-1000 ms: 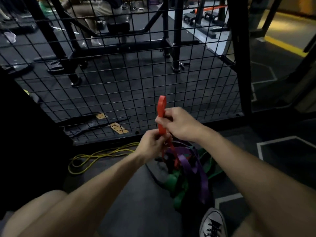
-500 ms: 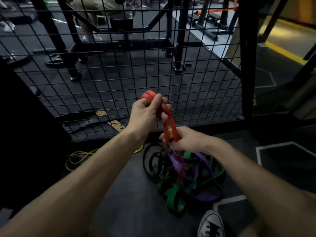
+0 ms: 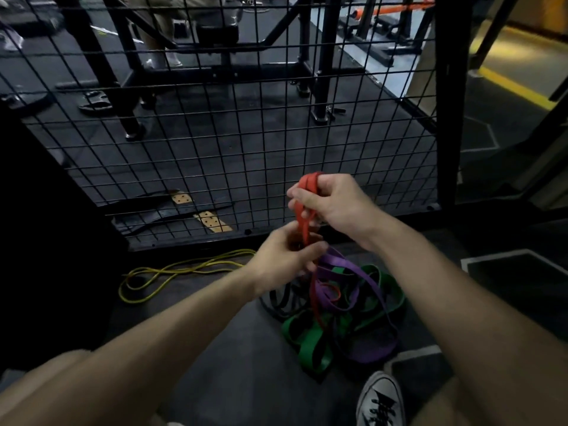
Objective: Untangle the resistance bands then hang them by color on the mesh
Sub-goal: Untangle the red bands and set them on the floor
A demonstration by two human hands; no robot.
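Observation:
A red band (image 3: 302, 221) runs up from a tangled pile on the floor. My right hand (image 3: 330, 202) is closed on its bunched top end, in front of the black wire mesh (image 3: 215, 142). My left hand (image 3: 289, 261) pinches the same red band lower down, just above the pile. The pile holds purple bands (image 3: 350, 269), green bands (image 3: 310, 342) and black bands (image 3: 278, 299), looped through each other. A thin yellow band (image 3: 172, 272) lies apart on the floor to the left.
The mesh panel stands upright with a thick black post (image 3: 447, 99) at its right edge. Behind it are gym racks and a person's legs. My white shoe (image 3: 379, 401) is by the pile. A dark block fills the left side.
The hands have swapped places on the red band: my right hand went up to hold its top end, and my left hand came down to grip it near the pile.

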